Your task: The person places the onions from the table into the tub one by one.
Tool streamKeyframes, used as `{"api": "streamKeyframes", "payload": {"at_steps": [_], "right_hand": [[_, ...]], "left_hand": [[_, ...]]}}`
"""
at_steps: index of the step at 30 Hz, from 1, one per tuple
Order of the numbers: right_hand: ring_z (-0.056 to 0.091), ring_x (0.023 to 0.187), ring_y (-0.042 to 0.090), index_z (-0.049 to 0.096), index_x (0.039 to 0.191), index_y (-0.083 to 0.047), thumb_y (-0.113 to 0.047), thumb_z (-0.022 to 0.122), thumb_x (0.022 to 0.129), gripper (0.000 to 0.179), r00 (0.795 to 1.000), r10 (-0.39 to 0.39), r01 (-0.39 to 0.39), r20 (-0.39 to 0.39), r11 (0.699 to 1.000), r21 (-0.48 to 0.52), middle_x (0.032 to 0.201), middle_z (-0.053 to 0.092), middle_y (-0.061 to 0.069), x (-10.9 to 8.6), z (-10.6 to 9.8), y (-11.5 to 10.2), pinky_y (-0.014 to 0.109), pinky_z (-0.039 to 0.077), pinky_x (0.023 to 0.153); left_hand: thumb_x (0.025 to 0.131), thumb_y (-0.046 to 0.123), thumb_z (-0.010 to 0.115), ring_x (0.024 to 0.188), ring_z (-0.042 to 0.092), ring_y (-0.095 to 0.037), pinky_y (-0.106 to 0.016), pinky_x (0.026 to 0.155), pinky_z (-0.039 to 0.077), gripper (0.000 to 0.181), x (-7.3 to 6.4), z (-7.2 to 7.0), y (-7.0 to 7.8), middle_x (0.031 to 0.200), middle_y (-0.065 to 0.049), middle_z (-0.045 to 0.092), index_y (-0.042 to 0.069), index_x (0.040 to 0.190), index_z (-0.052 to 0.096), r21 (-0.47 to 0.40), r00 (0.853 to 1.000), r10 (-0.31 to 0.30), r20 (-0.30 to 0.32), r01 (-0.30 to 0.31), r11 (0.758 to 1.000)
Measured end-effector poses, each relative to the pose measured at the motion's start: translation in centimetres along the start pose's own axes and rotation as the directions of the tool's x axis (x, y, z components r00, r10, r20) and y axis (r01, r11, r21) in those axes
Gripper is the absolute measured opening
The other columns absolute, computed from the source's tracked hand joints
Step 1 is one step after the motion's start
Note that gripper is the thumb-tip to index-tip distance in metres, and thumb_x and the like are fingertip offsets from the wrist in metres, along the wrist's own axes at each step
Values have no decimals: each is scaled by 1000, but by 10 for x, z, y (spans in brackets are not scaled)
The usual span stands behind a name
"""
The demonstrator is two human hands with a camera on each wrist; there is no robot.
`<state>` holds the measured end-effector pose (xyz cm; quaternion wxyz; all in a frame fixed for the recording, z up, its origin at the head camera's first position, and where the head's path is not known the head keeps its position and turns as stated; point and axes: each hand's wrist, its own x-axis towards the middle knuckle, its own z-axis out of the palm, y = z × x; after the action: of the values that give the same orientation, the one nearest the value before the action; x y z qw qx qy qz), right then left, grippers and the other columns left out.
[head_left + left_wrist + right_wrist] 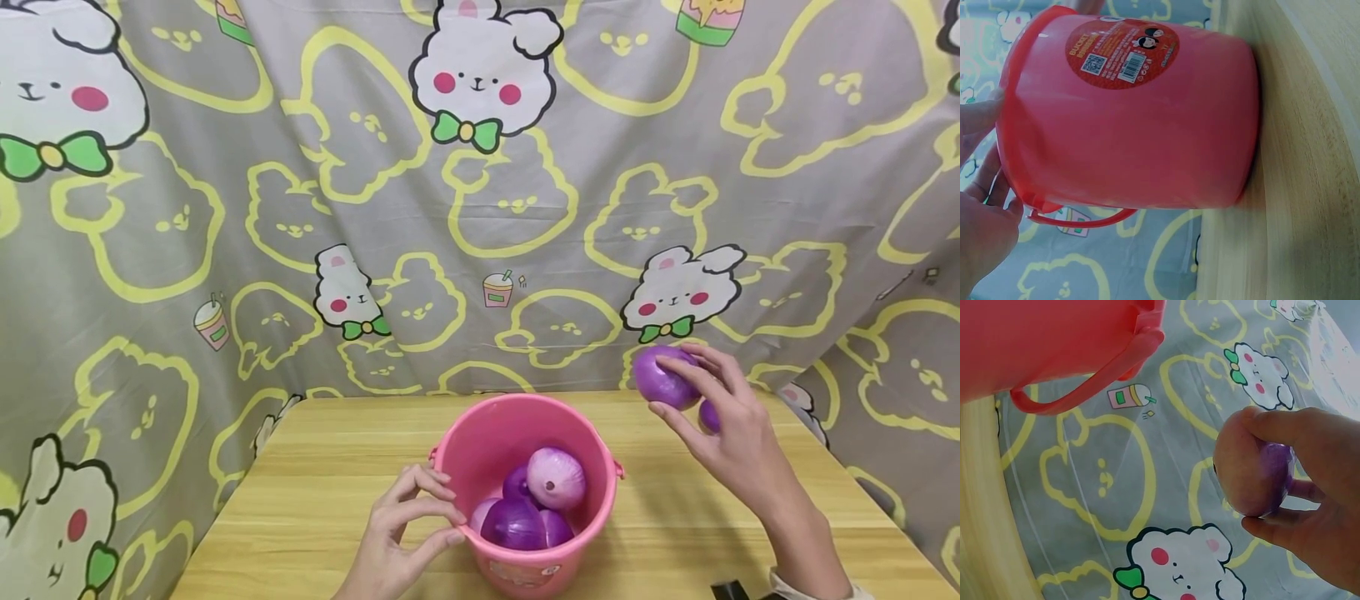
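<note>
A pink bucket [525, 533] stands upright on the table with several purple onions [513, 523] inside; a paler onion [556, 478] lies on top. My left hand [405, 521] pinches the bucket's near-left rim between thumb and fingers, also seen on the rim in the left wrist view. My right hand [731, 425] holds a purple onion [663, 377] between thumb and fingertips, up in the air right of the bucket. The right wrist view shows this held onion [1250, 465] apart from the bucket. Another purple round thing [709, 415] shows partly behind the right hand; what it rests on is hidden.
The wooden table [300, 500] runs under the bucket. A grey curtain [465, 208] with cartoon rabbits hangs at the back and both sides. The bucket's handle [1085, 222] hangs down along its outside. A small black object [729, 590] shows by the right sleeve.
</note>
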<state>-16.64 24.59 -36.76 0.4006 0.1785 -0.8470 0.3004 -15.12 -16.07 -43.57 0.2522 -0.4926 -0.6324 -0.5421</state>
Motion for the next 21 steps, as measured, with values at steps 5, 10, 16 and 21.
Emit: {"api": "streamKeyframes", "payload": {"at_steps": [5, 10, 16, 21], "right_hand": [[54, 124, 36, 69, 133, -18, -3, 92, 72, 67, 1000, -6, 6, -3, 1000, 6, 147, 50, 12, 1, -2, -4, 2, 32, 95], [54, 125, 36, 69, 132, -16, -1, 93, 69, 69, 999, -36, 37, -17, 999, 18, 145, 51, 14, 4, -3, -8, 4, 33, 100], [53, 124, 36, 69, 132, -15, 1, 92, 69, 69, 999, -31, 31, -9, 999, 27, 147, 50, 14, 5, -5, -11, 4, 34, 100], [53, 125, 34, 69, 133, -18, -1, 93, 69, 70, 999, -28, 27, 23, 999, 25, 147, 49, 13, 3, -6, -17, 3, 35, 95]], "left_hand": [[74, -10, 83, 113, 56, -27, -32, 107, 44, 30, 2, 0, 1, 106, -11, 62, 4, 98, 75, 3, 1000, 11, -2, -11, 1000], [76, -8, 83, 112, 57, -28, -34, 107, 44, 26, 5, 0, 2, 106, -11, 62, 4, 98, 75, 10, 1000, 21, -8, -21, 1000], [78, -5, 83, 112, 57, -28, -34, 106, 44, 23, 7, 0, 4, 105, -11, 62, 4, 97, 75, 21, 1000, 16, -10, -16, 1000], [78, -5, 83, 112, 57, -27, -34, 106, 44, 23, 4, 0, 4, 105, -10, 62, 5, 97, 75, 24, 1000, 2, -8, -2, 1000]]}}
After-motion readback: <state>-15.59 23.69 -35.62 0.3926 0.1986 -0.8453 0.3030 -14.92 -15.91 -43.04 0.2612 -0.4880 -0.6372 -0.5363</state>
